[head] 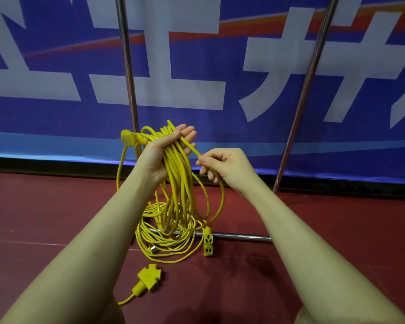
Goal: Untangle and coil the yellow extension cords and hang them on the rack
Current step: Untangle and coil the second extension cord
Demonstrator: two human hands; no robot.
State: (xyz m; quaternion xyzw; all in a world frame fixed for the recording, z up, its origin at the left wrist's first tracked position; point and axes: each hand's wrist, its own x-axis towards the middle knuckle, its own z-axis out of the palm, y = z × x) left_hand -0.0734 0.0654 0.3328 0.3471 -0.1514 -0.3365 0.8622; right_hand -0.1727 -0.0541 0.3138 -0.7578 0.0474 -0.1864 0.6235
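Observation:
My left hand [164, 150] holds a bundle of yellow cord loops [178, 183] across its palm, fingers loosely bent, with a yellow plug [129, 137] sticking out to its left. My right hand [225, 167] pinches one strand of the same cord just right of the bundle. The loops hang down toward the floor, ending in a yellow socket block [208, 242]. A second yellow cord [166, 239] lies coiled on the floor under the loops. The rack's two metal uprights [126, 66] [309, 80] rise behind, joined by a floor bar [239, 236].
A yellow multi-way socket adapter [150, 277] with a short cord lies on the dark red floor [56, 218] nearer to me. A blue banner [220, 66] with large white characters covers the wall behind the rack.

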